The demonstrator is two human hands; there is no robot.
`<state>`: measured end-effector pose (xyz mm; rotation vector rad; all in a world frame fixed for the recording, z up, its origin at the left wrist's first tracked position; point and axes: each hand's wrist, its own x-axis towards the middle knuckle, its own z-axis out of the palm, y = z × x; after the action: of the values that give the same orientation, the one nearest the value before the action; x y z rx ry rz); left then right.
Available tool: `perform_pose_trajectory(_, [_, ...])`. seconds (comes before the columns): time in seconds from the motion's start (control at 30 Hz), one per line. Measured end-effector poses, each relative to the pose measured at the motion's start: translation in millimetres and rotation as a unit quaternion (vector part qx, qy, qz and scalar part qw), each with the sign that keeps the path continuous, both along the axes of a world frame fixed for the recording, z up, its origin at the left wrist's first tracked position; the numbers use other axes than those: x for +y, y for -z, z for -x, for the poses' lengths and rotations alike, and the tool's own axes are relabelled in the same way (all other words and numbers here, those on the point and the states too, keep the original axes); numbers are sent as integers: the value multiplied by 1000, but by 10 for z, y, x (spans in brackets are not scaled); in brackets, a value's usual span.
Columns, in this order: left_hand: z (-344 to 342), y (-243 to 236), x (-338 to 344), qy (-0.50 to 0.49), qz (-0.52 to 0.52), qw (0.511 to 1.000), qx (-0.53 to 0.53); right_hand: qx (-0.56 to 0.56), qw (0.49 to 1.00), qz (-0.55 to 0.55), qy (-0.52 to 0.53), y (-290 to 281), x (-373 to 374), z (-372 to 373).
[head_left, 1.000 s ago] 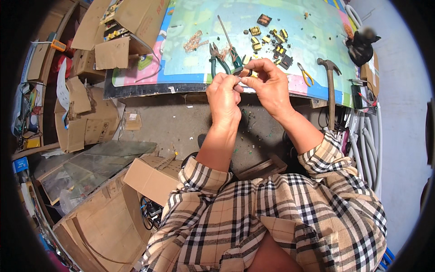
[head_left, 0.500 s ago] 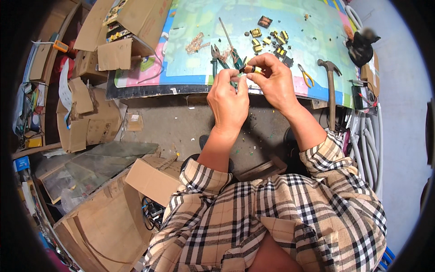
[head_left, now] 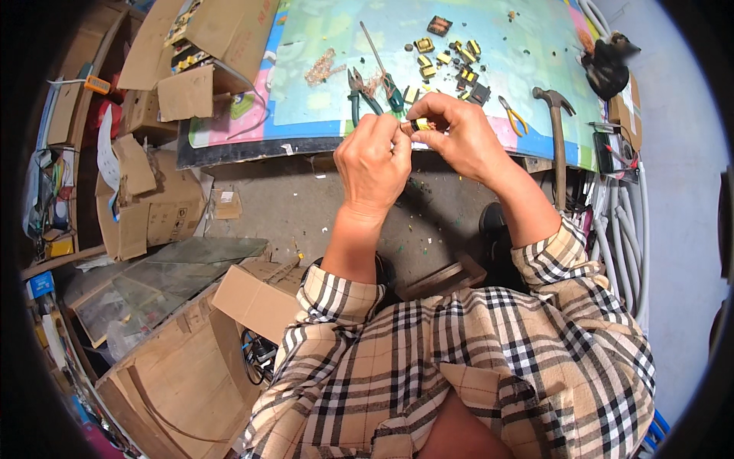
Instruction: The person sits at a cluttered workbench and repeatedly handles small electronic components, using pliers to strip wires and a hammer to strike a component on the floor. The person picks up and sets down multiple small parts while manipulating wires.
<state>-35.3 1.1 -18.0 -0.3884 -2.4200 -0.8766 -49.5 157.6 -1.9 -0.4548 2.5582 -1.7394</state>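
Note:
My right hand pinches a small transformer coil wrapped in yellow and black, with copper colour showing on it. At the coil's left end my left hand is closed, its fingers curled. Whatever lies between those fingers is hidden. Both hands are held up over the near edge of the table. Just beyond them lie dark green-handled pliers and a screwdriver with a green handle. More yellow-and-black transformer pieces are scattered farther off, beside a reddish-brown coil block.
On the colourful table mat lie tangled copper wire, yellow-handled cutters and a claw hammer overhanging the edge. A black cat sits at the right. Cardboard boxes stand left; grey pipes lean right.
My left hand has shifted slightly left and rolled over, its fingers curling tighter. The coil has turned in my right hand, bringing copper into view. The whole view has moved a little.

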Motion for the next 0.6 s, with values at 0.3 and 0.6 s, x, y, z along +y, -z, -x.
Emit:
perform_pose_trajectory(0.3, [40,62,-162,93,-352,891,-273,-124,972,145,-137,-163,258,11])
perform_pose_trajectory(0.6, [-62,-105,-125,220,-327,854,-340,-177,921,342,58,174,261,95])
